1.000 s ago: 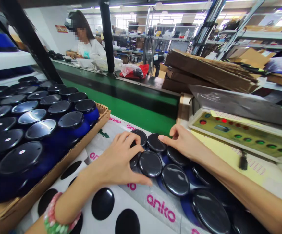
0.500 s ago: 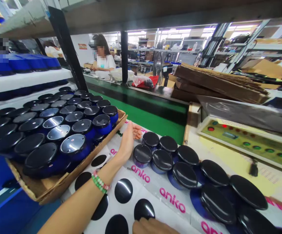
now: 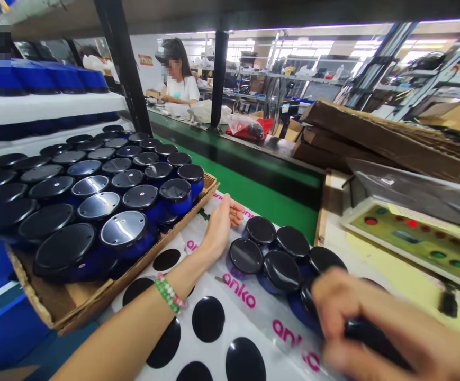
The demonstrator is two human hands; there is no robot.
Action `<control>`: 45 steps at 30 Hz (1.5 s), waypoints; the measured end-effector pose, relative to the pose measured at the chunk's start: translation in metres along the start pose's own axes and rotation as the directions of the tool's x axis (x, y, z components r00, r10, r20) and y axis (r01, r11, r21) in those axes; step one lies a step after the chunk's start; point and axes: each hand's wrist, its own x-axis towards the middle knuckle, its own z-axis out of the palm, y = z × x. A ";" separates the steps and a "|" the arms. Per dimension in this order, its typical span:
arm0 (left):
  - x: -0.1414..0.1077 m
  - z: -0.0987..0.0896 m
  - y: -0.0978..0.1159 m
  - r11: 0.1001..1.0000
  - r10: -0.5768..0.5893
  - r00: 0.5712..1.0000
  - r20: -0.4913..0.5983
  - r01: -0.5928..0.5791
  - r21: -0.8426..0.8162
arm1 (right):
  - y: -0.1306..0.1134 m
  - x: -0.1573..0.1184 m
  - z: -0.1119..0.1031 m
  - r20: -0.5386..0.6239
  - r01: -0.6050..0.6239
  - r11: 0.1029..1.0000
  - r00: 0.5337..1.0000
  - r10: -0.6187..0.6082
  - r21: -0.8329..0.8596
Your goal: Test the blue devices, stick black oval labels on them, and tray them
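Upright at the far end of a double row of round blue pieces with black tops [image 3: 280, 271], my left hand [image 3: 218, 225] wears a green and pink beaded bracelet [image 3: 169, 294]. Its fingers are loosely bent and apart, with nothing in them. Over the near part of the same row is my right hand [image 3: 368, 317], smeared by motion. It hides several black tops, and whether anything is in its fingers does not show. Between my arms lies a white sheet with black discs [image 3: 208, 319], beside plastic film printed "anko" [image 3: 238, 290].
A cardboard tray [image 3: 65, 317] packed with similar blue pieces is at left. Beyond it runs a green conveyor belt [image 3: 261, 185]. On the right are a control box [image 3: 424, 238] and stacked cardboard [image 3: 380, 137]. A co-worker [image 3: 180, 82] sits across the belt.
My right hand has risen from the bottom edge and swung right over the double row. My left hand keeps its place beside the row. The whole view has shifted slightly.
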 end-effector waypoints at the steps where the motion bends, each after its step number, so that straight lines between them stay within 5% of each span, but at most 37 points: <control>1: 0.000 0.000 0.000 1.000 -0.005 1.000 0.002 0.005 -0.002 | 0.002 0.016 -0.008 0.074 -0.053 0.998 0.996 0.052 0.016; 4: 0.000 0.001 0.001 1.000 -0.013 1.000 0.004 0.013 -0.004 | 0.012 0.061 -0.010 -0.026 -0.100 0.993 0.995 0.101 0.056; 8: 0.000 0.000 0.001 1.000 -0.022 1.000 0.007 0.022 0.002 | 0.025 0.088 0.015 -0.126 -0.129 0.987 0.982 0.141 0.099; 18: 0.001 0.002 0.001 0.997 -0.074 0.997 0.037 0.073 0.041 | 0.035 0.083 0.026 -0.075 -0.150 0.986 0.985 0.156 0.073; 45: -0.005 0.005 -0.010 0.986 0.031 0.998 0.046 -0.038 0.162 | 0.040 0.079 0.034 -0.127 0.051 0.981 0.989 -0.076 -0.187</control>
